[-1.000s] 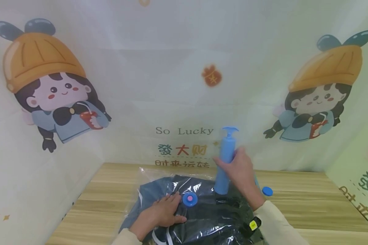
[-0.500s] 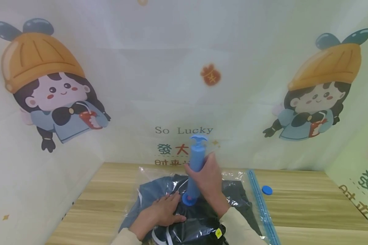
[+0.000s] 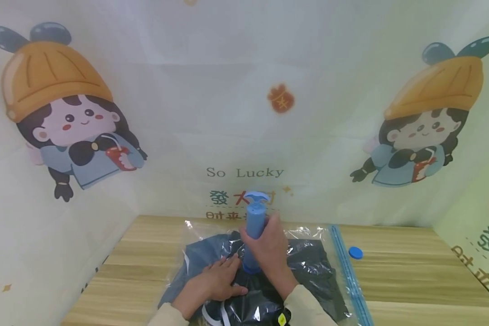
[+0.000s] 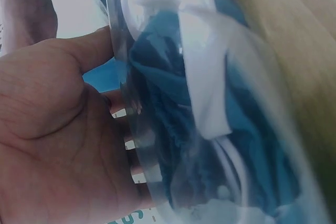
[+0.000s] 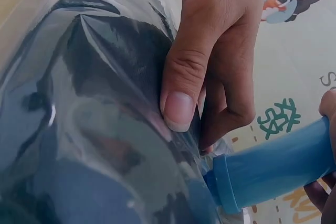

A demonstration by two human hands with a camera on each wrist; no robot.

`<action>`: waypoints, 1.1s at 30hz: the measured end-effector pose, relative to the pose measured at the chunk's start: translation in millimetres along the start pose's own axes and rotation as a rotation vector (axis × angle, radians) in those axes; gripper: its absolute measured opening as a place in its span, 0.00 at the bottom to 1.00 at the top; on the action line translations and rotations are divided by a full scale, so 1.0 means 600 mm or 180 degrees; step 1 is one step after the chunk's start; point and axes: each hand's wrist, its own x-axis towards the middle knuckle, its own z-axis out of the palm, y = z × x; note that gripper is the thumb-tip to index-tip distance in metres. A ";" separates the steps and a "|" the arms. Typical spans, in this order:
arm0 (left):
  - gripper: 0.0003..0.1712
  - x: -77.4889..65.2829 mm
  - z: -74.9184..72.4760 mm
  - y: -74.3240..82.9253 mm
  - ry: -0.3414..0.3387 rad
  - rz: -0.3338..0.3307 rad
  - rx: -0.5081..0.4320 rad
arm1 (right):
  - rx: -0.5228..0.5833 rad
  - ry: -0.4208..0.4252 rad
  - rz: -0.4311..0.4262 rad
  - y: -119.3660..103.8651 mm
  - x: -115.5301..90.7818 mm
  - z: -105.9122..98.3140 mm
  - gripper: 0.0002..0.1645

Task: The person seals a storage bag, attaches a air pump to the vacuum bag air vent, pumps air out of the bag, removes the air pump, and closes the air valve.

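Observation:
A clear plastic storage bag [image 3: 323, 235] lies on the table, bulging with dark and blue clothes [image 4: 163, 56]. My left hand [image 3: 218, 280] rests on the bag's top with its fingers extended, left of the blue valve. Upright on that valve stands a blue hand pump [image 3: 255, 222]; its T-shaped handle sits just above the barrel. My right hand [image 3: 267, 253] grips the barrel partway down. In the right wrist view, the pump's wide collar [image 5: 228, 182] meets the bag close to the left hand's fingers. The pump and hands mostly hide the valve.
A round blue cap [image 3: 355, 252] lies on the wooden table [image 3: 407, 271], right of the bag. The bag's blue zip strip [image 3: 350, 276] runs along its right edge. A printed cloth backdrop [image 3: 330, 113] rises behind the table and on both sides.
My right hand has carried the pump left and down from the bag's right part onto the valve. The pump's handle now stands lower. My left hand has stayed in place.

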 end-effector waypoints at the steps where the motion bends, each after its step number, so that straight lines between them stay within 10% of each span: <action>1: 0.46 0.000 0.000 0.001 -0.0001 -0.0001 0.0002 | -0.0024 -0.0004 -0.0016 0.001 0.000 0.000 0.35; 20: 0.45 0.003 0.003 0.004 -0.0013 -0.0083 0.0036 | -0.0040 -0.0194 -0.0034 0.011 0.000 -0.006 0.35; 33: 0.45 0.003 0.008 0.002 -0.0015 -0.0092 0.0057 | -0.0077 -0.0072 -0.0559 0.014 -0.014 -0.002 0.31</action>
